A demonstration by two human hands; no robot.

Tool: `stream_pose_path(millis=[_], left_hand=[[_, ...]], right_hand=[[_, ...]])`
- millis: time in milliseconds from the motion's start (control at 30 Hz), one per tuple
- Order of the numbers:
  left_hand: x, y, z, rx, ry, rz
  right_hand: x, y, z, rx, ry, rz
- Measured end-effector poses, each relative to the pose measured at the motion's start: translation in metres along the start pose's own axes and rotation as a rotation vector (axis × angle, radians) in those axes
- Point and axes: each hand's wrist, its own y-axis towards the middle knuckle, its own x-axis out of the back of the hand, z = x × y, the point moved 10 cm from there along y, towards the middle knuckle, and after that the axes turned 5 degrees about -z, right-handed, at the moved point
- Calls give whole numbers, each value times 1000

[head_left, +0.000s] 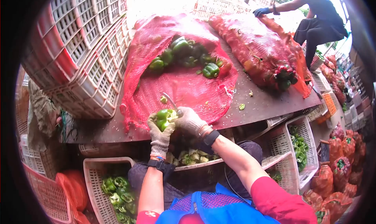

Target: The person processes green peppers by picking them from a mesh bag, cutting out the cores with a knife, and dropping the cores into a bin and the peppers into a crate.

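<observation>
My left hand (159, 134), in a pale work glove, is closed around a green bell pepper (161, 120) whose pale inside shows on its right side. Close against it, my gloved right hand (189, 120) grips a small knife (169, 100) with a thin curved blade pointing up and left. A small green pepper piece (163, 99) lies just beyond the blade. Under both hands spreads the mouth of a red mesh sack (172, 87), with several whole green peppers (182, 48) deeper inside it. Pale pepper scraps (194, 156) fill a container below the table edge.
A second full mesh sack (250, 48) lies on the table (254, 102). Stacked white crates (84, 67) stand at left. Crates with cut peppers (119, 196) and green pieces (299, 147) flank my knees. A co-worker (319, 16) bends at upper right. Filled orange sacks (340, 165) stand beyond.
</observation>
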Motion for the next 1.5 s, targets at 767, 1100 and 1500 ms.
stream_pose_path(millis=[767, 1100, 1500], left_hand=[[-14, -18, -30, 562, -984, 251], [284, -103, -138, 197, 755, -159], [-62, 157, -82, -572, 1113, 437]], right_hand=[[-7, -68, 25, -134, 592, 238], [36, -97, 15, -29, -341, 109], [94, -72, 17, -11, 71, -227]])
